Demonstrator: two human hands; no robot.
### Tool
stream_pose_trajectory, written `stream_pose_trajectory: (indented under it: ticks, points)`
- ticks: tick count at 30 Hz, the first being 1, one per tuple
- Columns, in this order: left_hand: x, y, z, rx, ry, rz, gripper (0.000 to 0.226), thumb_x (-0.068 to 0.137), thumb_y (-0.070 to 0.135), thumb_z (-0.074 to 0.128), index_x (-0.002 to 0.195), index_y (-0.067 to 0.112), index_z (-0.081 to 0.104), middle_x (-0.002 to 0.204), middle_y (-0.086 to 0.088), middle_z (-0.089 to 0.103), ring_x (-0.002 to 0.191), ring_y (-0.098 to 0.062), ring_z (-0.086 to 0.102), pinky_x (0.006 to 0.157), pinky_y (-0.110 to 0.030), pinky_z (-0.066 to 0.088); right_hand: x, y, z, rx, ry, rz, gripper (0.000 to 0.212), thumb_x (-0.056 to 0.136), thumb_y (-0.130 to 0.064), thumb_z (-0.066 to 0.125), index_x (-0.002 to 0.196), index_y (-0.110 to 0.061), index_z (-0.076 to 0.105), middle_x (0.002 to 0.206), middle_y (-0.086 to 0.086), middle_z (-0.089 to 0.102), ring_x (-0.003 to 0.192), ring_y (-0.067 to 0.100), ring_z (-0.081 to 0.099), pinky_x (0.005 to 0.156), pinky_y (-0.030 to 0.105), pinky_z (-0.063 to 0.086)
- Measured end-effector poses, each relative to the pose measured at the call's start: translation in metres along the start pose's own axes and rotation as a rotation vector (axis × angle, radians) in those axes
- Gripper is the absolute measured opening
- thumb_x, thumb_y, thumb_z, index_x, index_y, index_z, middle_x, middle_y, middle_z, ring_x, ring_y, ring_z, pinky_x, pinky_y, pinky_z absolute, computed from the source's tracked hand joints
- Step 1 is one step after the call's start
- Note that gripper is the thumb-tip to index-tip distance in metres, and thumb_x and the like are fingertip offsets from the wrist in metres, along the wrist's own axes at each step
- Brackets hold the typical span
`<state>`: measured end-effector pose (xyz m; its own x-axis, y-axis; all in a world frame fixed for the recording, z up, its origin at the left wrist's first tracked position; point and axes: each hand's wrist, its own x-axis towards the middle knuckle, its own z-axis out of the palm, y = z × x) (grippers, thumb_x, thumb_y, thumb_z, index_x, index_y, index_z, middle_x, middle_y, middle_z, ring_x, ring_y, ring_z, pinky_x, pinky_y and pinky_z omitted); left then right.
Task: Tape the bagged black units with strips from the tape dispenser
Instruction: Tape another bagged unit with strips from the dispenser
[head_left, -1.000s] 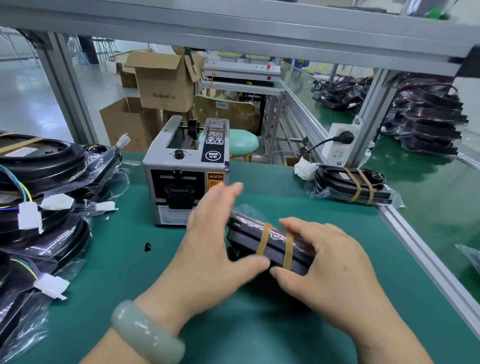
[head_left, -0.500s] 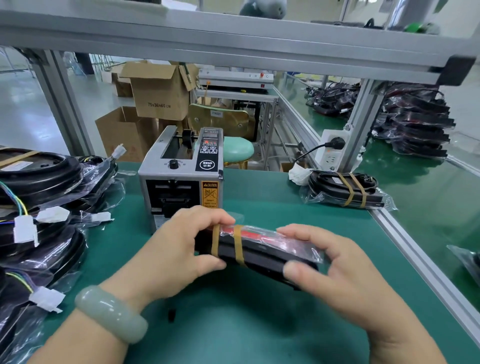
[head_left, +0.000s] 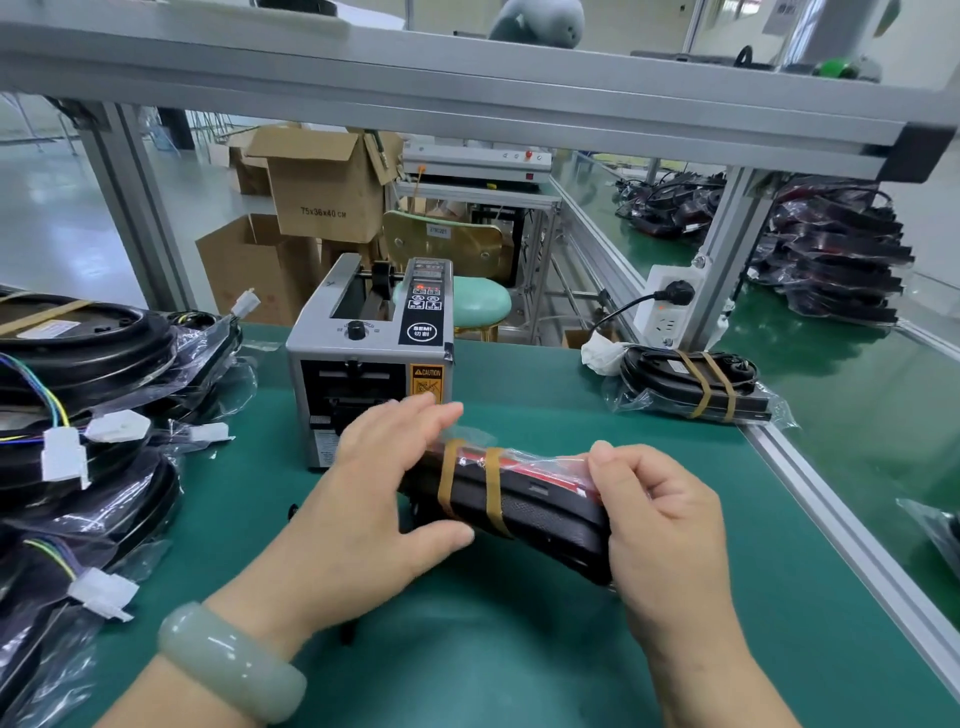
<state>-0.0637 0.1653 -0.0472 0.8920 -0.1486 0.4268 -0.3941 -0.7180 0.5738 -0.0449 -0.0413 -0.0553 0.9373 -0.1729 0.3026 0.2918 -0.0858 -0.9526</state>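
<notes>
Currently the bagged black unit (head_left: 540, 512), a flat textured slab in a clear plastic sleeve with a red label under the film, is held just above the green counter (head_left: 467, 654), in front of the dispenser and tilted down to the right. Two tan tape strips (head_left: 492, 496) wrap its left part, side by side.

Left hand (head_left: 363, 509): fingers (head_left: 415, 423) lie fairly straight over the unit's left end and the thumb presses the front edge, so the end is pinched between them. Right hand (head_left: 670, 530): fingers (head_left: 623, 462) curl round the right end and grip it through the bag.

Grey box-shaped tape dispenser (head_left: 369, 353) stands just behind the left hand; I cannot tell whether a strip waits at its mouth. To the right, near the counter's rail, lies a second bagged unit with two tan bands (head_left: 696, 382). To the left, a heap of round black bagged units with white wire connectors (head_left: 88, 374).

Judgement: this piece looks taped and the strips are being smoothed or checked. The next move probably calls for setting it beside the banded one, then drawing a fresh unit from the left heap before the dispenser.
</notes>
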Motion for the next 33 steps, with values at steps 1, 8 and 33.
stream_pose_trajectory:
  ticks: [1,8,33]
  points:
    - [-0.001,-0.001,-0.001,-0.066,0.104,-0.058,0.068,0.068,0.039,0.073,0.126,0.056,0.041,0.137,0.036,0.037,0.130,0.016,0.028,0.102,0.001,0.018,0.000,0.001,0.000,-0.002,0.026,0.007,0.035,0.081,-0.039,0.058,0.070,-0.007,0.067,0.073,0.016,0.067,0.066,0.023,0.059,0.070,0.043,0.051]
    - [0.009,-0.024,-0.003,-0.709,0.578,-0.804,0.008,0.092,0.019,0.061,0.093,0.021,0.068,0.074,0.004,0.066,0.062,-0.009,0.058,0.056,-0.022,0.043,0.001,0.007,0.001,0.048,0.121,0.062,0.027,0.087,-0.034,0.060,0.069,-0.018,0.071,0.061,0.000,0.068,0.057,0.010,0.057,0.057,0.023,0.047]
    - [0.057,-0.027,-0.018,-1.120,0.450,-1.138,0.020,0.091,0.018,0.057,0.071,0.019,0.055,0.039,0.012,0.053,0.029,0.002,0.045,0.035,-0.007,0.035,-0.003,0.003,0.003,-0.055,0.096,-0.037,0.034,0.082,-0.042,0.055,0.068,-0.012,0.065,0.065,0.012,0.062,0.058,0.009,0.050,0.054,0.021,0.041]
